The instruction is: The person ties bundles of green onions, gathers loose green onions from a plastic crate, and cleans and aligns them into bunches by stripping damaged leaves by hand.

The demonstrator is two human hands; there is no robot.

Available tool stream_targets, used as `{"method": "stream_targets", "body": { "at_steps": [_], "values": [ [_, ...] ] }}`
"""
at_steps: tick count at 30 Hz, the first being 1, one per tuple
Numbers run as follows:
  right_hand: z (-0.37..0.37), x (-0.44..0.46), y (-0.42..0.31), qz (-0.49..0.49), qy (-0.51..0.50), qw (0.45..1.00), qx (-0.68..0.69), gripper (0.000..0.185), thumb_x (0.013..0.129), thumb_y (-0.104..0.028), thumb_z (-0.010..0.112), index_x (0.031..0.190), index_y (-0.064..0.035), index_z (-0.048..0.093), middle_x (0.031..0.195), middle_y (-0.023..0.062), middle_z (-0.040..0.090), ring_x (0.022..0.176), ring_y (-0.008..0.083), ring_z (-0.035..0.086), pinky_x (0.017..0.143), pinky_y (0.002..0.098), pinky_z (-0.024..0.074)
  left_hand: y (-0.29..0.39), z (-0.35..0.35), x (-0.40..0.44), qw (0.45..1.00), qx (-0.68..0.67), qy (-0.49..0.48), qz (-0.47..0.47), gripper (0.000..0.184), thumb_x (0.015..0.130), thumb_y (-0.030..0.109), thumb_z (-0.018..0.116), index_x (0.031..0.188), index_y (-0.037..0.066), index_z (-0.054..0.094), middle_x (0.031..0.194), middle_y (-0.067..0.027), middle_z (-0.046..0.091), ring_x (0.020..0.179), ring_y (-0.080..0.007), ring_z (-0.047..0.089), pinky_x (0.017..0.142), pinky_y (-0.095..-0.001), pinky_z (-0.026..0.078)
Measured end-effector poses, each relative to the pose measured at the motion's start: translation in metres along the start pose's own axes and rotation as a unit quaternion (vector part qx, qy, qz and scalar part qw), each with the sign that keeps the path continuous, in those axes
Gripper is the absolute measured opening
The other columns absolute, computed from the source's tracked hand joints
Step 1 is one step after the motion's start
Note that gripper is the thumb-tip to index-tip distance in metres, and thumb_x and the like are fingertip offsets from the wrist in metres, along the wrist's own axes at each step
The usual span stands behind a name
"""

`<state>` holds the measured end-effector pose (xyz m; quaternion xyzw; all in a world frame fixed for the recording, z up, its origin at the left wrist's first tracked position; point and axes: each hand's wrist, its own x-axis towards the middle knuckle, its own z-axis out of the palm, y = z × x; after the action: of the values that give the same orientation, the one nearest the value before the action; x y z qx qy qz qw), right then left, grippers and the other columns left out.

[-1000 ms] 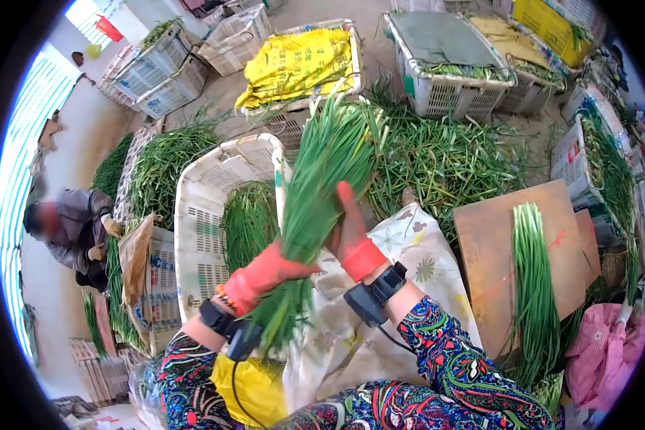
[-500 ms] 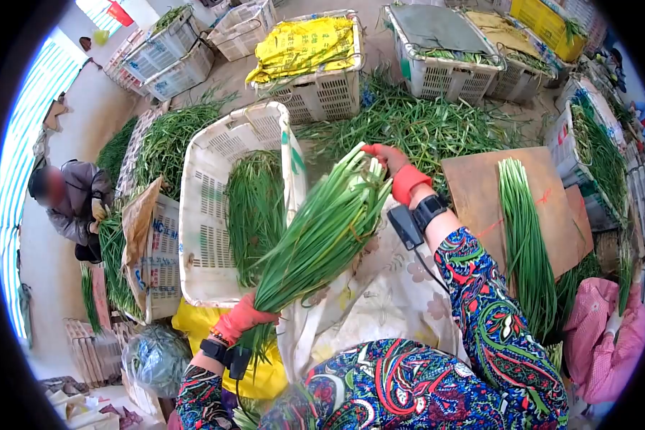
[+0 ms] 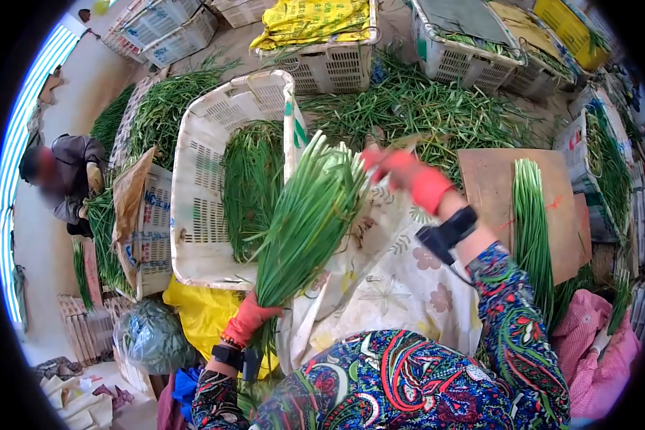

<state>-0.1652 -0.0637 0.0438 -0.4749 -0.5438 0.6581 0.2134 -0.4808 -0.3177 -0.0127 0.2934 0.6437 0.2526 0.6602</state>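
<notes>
My left hand (image 3: 251, 317), in a red glove, is closed round the leafy lower end of a bunch of garlic chives (image 3: 307, 218). The bunch slants up across my lap, its pale stem ends at the top. Beside those ends is my right hand (image 3: 417, 180), also red-gloved and smeared by motion; whether its fingers grip any stems cannot be made out. A second, neatly aligned bunch of chives (image 3: 530, 229) lies on a brown board (image 3: 484, 183) to my right. Close to the left of the held bunch stands a white plastic crate (image 3: 202, 186) with more chives inside.
Loose chives (image 3: 437, 118) cover the floor ahead. Behind them stand a crate topped with yellow sacking (image 3: 315, 21) and other filled crates (image 3: 466, 68). At left, a co-worker (image 3: 68, 172) handles greens. A pink checked cloth (image 3: 598, 351) lies at lower right.
My right hand has shifted from the top of the bunch to its right side and is now blurred. The held bunch stands slightly more upright; my left hand keeps its hold.
</notes>
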Motion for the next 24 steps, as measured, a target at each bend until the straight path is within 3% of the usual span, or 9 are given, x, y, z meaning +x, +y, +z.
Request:
{"method": "stream_targets", "body": {
  "at_steps": [1,4,6,8,9,16,18,20,24],
  "values": [
    [0.021,0.009,0.013,0.101,-0.033,0.989,-0.102,0.047,0.077,-0.05,0.054,0.092,-0.0071,0.063,0.08,0.0046,0.062,0.067,0.0143,0.054,0.062,0.0292,0.0433,-0.003,0.003,-0.001,0.999,0.032,0.032,0.017,0.058,0.062,-0.002,0.071,0.115,0.001,0.048,0.099,-0.0041,0.06,0.086,-0.013,0.055,0.076,-0.0271,0.046],
    [0.062,0.022,0.048,0.027,0.083,0.966,-0.242,0.048,0.073,-0.048,0.06,0.085,-0.0009,0.059,0.078,0.0155,0.062,0.081,0.0291,0.059,0.07,0.0369,0.0456,-0.009,0.007,-0.004,0.998,0.005,0.042,0.054,0.058,0.062,-0.002,0.071,0.115,0.001,0.048,0.096,-0.0043,0.06,0.083,-0.0133,0.056,0.074,-0.0269,0.046],
    [0.063,0.033,0.063,0.076,0.027,0.987,-0.136,0.036,0.076,-0.039,0.059,0.082,-0.0033,0.056,0.073,0.0119,0.06,0.062,0.024,0.058,0.059,0.0338,0.0466,-0.007,0.0,-0.005,0.999,0.023,-0.001,0.033,0.057,0.063,-0.001,0.071,0.115,0.001,0.048,0.095,-0.0045,0.061,0.08,-0.0132,0.057,0.072,-0.0269,0.047],
    [0.063,0.036,0.07,-0.049,0.075,0.949,-0.303,0.029,0.077,-0.034,0.056,0.084,-0.0058,0.056,0.075,0.0147,0.061,0.066,0.0296,0.059,0.061,0.0374,0.0467,-0.003,0.003,-0.006,0.997,0.007,-0.015,0.07,0.051,0.064,0.001,0.071,0.111,0.001,0.051,0.093,-0.0053,0.062,0.076,-0.0129,0.058,0.066,-0.0272,0.049],
    [0.061,0.036,0.073,-0.111,0.099,0.912,-0.383,0.026,0.078,-0.032,0.055,0.085,-0.007,0.056,0.076,0.0161,0.061,0.069,0.0325,0.059,0.062,0.0392,0.0468,-0.001,0.004,-0.007,0.999,-0.012,0.004,0.033,0.05,0.063,0.001,0.072,0.11,0.001,0.052,0.092,-0.0046,0.062,0.076,-0.0126,0.058,0.067,-0.0266,0.048],
    [-0.026,0.071,0.03,-0.165,0.173,0.804,-0.545,0.018,0.08,-0.023,0.048,0.083,-0.007,0.053,0.078,0.0176,0.059,0.076,0.0371,0.058,0.065,0.043,0.0463,0.008,0.003,-0.009,1.0,-0.02,-0.015,0.013,0.052,0.063,-0.001,0.073,0.111,0.001,0.051,0.093,-0.0044,0.061,0.077,-0.0133,0.058,0.069,-0.0268,0.048],
    [-0.066,0.079,0.005,-0.186,0.21,0.74,-0.611,0.018,0.081,-0.024,0.047,0.085,-0.0075,0.053,0.077,0.018,0.059,0.075,0.037,0.058,0.064,0.0426,0.0465,0.011,0.005,-0.01,1.0,-0.026,-0.011,0.003,0.053,0.063,-0.001,0.073,0.111,0.001,0.051,0.093,-0.0045,0.061,0.077,-0.0131,0.058,0.069,-0.0271,0.048],
    [-0.135,0.103,0.004,-0.191,0.278,0.737,-0.586,0.023,0.083,-0.027,0.046,0.09,-0.0065,0.055,0.081,0.0191,0.06,0.079,0.0381,0.058,0.069,0.043,0.0459,0.007,0.004,-0.009,0.999,-0.034,-0.011,0.003,0.053,0.063,-0.001,0.073,0.111,0.001,0.051,0.093,-0.0049,0.061,0.077,-0.0131,0.058,0.068,-0.0274,0.049],
    [-0.139,0.065,-0.015,-0.148,0.274,0.8,-0.514,0.046,0.084,-0.034,0.049,0.115,-0.0006,0.046,0.115,0.0204,0.048,0.108,0.033,0.047,0.09,0.0349,0.0375,-0.001,0.002,-0.008,1.0,-0.027,-0.005,0.008,0.05,0.064,0.0,0.073,0.109,0.001,0.052,0.093,-0.0057,0.062,0.076,-0.0137,0.059,0.067,-0.0275,0.049]
  ]
}}
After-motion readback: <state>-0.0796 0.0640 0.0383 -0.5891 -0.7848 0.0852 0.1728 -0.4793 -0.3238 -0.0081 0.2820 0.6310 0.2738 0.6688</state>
